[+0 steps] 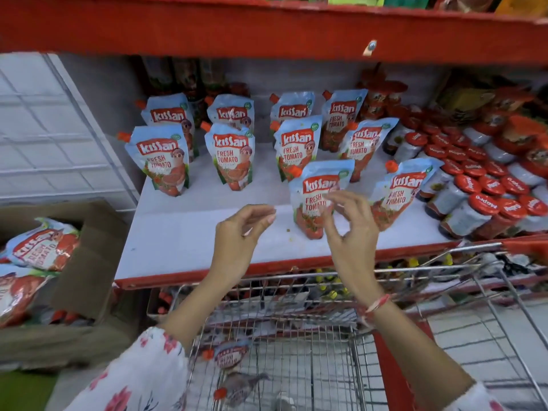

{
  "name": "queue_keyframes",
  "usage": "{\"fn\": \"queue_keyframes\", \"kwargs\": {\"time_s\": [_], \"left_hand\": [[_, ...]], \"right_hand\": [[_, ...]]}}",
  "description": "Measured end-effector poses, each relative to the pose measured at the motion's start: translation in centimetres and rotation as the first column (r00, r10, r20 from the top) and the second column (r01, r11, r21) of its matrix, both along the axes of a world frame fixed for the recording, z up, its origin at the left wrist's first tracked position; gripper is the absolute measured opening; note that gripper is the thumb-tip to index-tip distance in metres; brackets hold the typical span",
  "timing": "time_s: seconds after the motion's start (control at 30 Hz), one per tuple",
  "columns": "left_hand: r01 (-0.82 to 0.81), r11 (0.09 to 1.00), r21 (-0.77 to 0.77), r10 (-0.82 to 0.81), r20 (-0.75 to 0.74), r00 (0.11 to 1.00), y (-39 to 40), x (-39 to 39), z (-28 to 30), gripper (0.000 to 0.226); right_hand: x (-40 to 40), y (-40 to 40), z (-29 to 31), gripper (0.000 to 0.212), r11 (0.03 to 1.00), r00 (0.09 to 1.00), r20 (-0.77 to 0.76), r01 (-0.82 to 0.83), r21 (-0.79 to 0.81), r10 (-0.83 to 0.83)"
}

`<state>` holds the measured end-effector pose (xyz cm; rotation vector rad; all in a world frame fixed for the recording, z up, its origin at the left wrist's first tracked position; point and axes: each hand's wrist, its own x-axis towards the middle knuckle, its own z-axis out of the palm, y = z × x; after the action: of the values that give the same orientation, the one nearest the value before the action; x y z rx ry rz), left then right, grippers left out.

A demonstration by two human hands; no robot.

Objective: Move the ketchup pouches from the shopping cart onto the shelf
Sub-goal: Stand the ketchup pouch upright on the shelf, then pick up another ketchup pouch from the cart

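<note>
Several blue-and-red ketchup pouches stand upright in rows on the white shelf (184,232). The nearest pouch (318,185) stands at the front, just behind my right hand (350,229), whose fingers are spread and hold nothing; the fingertips are at or just off the pouch's front. My left hand (240,235) hovers over the bare front of the shelf, fingers loosely curled and empty. Below, the wire shopping cart (296,366) holds two pouches, one (228,353) lying near its left side and another (237,387) lower down.
Red-lidded jars (480,185) crowd the right part of the shelf. A cardboard box (89,262) at the left holds more ketchup pouches (41,244). A red shelf board (267,28) runs overhead. Bottles sit on the lower shelf behind the cart.
</note>
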<state>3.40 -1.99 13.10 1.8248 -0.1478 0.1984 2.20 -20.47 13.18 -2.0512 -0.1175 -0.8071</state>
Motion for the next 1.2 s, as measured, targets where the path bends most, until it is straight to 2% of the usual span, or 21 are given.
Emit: {"fn": "queue_keyframes", "kwargs": {"time_s": [0.1,0.2,0.27,0.33,0.4,0.47,0.53,0.6,0.8,0.9,1.03,1.2], "left_hand": [[0.024,0.998,0.054,-0.022,-0.041,0.999,2.1,-3.2,-2.2,0.017],[0.029,0.982,0.188,-0.010,-0.099,0.995,4.5,-5.8,-5.6,0.019],[0.020,0.954,0.300,0.025,-0.145,0.989,6.0,-7.1,-8.3,0.019],[0.065,0.915,0.398,0.035,-0.239,0.970,7.1,-8.2,-10.8,0.022],[0.151,0.848,0.508,0.040,-0.346,0.937,7.8,-9.1,-13.1,0.031],[0.253,0.736,0.627,0.087,-0.458,0.885,8.2,-9.6,-15.2,0.038],[0.373,0.617,0.692,0.132,-0.559,0.819,8.3,-10.1,-16.8,0.037],[0.454,0.552,0.699,0.148,-0.618,0.772,8.3,-10.4,-18.1,0.031],[0.466,0.427,0.775,0.183,-0.579,0.795,8.5,-10.7,-19.9,0.026],[0.449,0.415,0.792,0.162,-0.550,0.820,8.6,-10.8,-19.8,0.029],[0.389,0.491,0.779,0.091,-0.490,0.867,9.4,-11.2,-18.4,0.028],[0.223,0.680,0.699,0.049,-0.347,0.937,10.4,-12.4,-14.8,0.026]], "right_hand": [[-2.4,2.1,-3.1,0.013,0.993,0.990,-0.095,-0.111,-0.026,0.108],[-4.3,3.7,-7.0,0.012,0.973,0.949,-0.246,-0.219,-0.077,0.195],[-5.5,4.7,-9.7,0.014,0.945,0.885,-0.392,-0.313,-0.098,0.253],[-6.5,5.8,-12.2,0.019,0.901,0.772,-0.573,-0.416,-0.126,0.276],[-7.2,6.8,-14.4,0.026,0.845,0.640,-0.732,-0.505,-0.175,0.231],[-7.6,7.7,-16.4,0.033,0.801,0.526,-0.832,-0.568,-0.190,0.176],[-8.0,8.5,-18.0,0.037,0.775,0.446,-0.885,-0.603,-0.188,0.132],[-8.2,9.1,-19.3,0.035,0.761,0.407,-0.908,-0.620,-0.190,0.105],[-7.9,10.2,-21.2,0.023,0.703,0.481,-0.876,-0.636,-0.319,0.038],[-7.6,10.1,-21.2,0.022,0.688,0.504,-0.863,-0.637,-0.348,0.030],[-7.5,9.3,-19.9,0.031,0.716,0.544,-0.835,-0.616,-0.328,0.085],[-8.0,7.7,-15.5,0.022,0.783,0.610,-0.766,-0.570,-0.249,0.201]]}}
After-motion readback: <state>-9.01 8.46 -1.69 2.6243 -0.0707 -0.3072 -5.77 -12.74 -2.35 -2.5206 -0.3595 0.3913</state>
